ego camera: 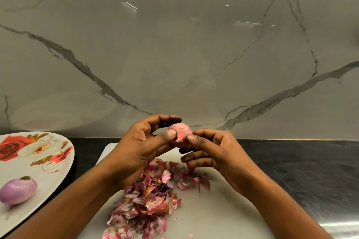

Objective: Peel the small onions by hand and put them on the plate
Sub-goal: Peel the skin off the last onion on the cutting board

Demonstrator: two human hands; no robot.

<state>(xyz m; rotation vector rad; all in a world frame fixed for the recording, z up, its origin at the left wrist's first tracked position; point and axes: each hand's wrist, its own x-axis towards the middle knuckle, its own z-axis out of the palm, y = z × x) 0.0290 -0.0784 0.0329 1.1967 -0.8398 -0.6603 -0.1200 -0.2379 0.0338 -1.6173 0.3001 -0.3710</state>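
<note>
A small pink onion is held up above the white cutting board, its root end facing me. My left hand grips it from the left, thumb pressed on its front. My right hand pinches it from the right with thumb and forefinger, the other fingers curled below. One peeled purple onion lies on the floral plate at the left.
A heap of pink and purple onion skins covers the board's middle and front, with loose scraps under my right hand. Dark countertop extends to the right. A marble wall rises right behind the board.
</note>
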